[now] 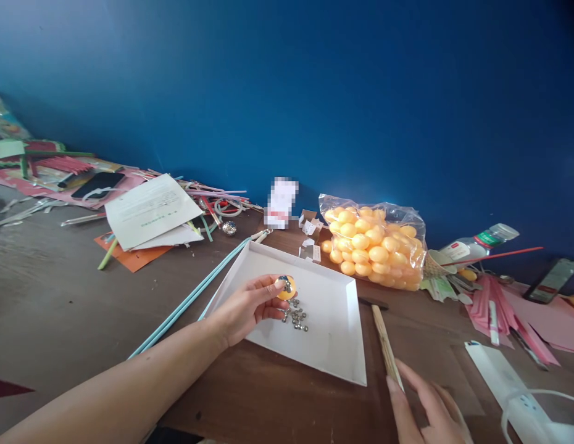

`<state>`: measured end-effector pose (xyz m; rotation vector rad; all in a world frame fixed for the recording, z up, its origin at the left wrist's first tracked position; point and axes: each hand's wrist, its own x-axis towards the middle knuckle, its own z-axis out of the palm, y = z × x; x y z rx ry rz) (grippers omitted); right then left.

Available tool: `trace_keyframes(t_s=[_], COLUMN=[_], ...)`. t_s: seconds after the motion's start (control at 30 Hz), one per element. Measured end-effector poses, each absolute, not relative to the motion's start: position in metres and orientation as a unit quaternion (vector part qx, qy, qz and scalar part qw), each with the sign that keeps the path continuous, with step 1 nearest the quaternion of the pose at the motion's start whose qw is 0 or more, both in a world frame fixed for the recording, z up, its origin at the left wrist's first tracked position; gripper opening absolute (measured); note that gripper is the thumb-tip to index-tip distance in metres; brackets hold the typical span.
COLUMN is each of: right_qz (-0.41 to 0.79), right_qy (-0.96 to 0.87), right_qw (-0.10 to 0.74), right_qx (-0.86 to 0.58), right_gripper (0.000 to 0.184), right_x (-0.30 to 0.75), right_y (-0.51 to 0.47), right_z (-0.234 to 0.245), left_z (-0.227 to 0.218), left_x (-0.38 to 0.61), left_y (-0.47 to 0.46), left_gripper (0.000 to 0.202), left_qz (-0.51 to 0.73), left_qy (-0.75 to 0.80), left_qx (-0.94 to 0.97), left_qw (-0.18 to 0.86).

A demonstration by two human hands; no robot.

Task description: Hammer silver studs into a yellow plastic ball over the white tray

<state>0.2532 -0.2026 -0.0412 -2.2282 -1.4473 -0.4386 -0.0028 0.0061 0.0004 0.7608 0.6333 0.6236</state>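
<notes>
My left hand (257,302) is over the white tray (324,290), its fingers closed on an orange plastic ball (291,287) like those in the bag. Dark, shiny bits show at the ball's face, under my thumb; whether they lie inside it I cannot tell. Just below, several small silvery metal beads (297,317) are scattered on the tray's floor. Right of the tray, my right hand (426,401) grips the wooden handle of a hammer (383,336). The dark narrow head lies beyond the handle's far end, near the table.
A clear bag of orange balls (370,243) leans by the blue wall behind the tray. Pale blue cords (189,302) run along the tray's left side. Papers (152,209) and craft sticks clutter the left. At right are a bottle (476,243), pink paper, a phone (553,280) and a power strip (509,382).
</notes>
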Motion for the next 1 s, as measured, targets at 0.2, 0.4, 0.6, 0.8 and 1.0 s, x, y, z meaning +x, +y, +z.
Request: trace_keyframes(t_s=[0.2, 0.4, 0.6, 0.8, 1.0], right_qz=[-0.042, 0.073, 0.089, 0.113, 0.159], right_qy=[-0.633, -0.651, -0.644, -0.629, -0.603], right_qw=[0.206, 0.045, -0.013, 0.057, 0.224], right_qx=[-0.745, -0.754, -0.759, -0.767, -0.749], right_gripper=[0.024, 0.019, 0.019, 0.017, 0.012], right_x=[0.198, 0.168, 0.159, 0.171, 0.174], right_y=[-0.135, -0.08, -0.069, -0.072, -0.068], right_z=[-0.002, 0.012, 0.002, -0.012, -0.005], left_z=[-0.002, -0.005, -0.003, -0.005, -0.01], left_x=[-0.002, 0.001, 0.0, 0.003, 0.002], left_y=[0.007, 0.009, 0.008, 0.008, 0.01], left_gripper=[0.034, 0.035, 0.038, 0.039, 0.033], left_qz=[0.3, 0.309, 0.309, 0.306, 0.31], left_qy=[0.304, 0.306, 0.308, 0.313, 0.303], left_qx=[0.381, 0.39, 0.382, 0.378, 0.35], left_qw=[0.82, 0.812, 0.815, 0.816, 0.831])
